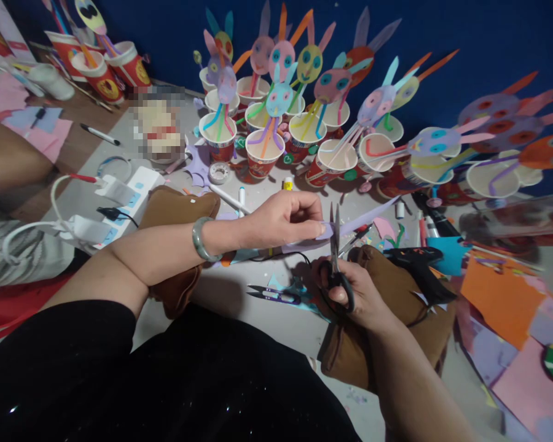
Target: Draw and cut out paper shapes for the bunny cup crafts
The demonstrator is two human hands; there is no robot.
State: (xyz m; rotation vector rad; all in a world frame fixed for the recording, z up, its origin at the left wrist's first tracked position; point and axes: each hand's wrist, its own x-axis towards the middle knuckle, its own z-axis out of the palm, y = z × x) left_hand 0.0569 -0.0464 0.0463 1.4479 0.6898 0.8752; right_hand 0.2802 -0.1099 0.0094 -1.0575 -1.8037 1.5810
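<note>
"Where's the lilac paper strip (366, 217)?"

"Raised in front of the person, its left end pinched between the left hand's (288, 218) thumb and fingers."

"And the right hand (362, 291)?"

"Its fingers are wrapped around the handles of the scissors (336, 239), blades slightly parted, upright at the strip."

"What's below?"

"Thread snips (276, 294), lying by blue paper scraps."

"Farther out?"

"A black glue gun (417, 270) to the right, near an orange sheet (502, 298); a white power strip (138, 199) to the left; behind, paper cups (263, 159) bearing paper rabbit heads (279, 98)."
</note>
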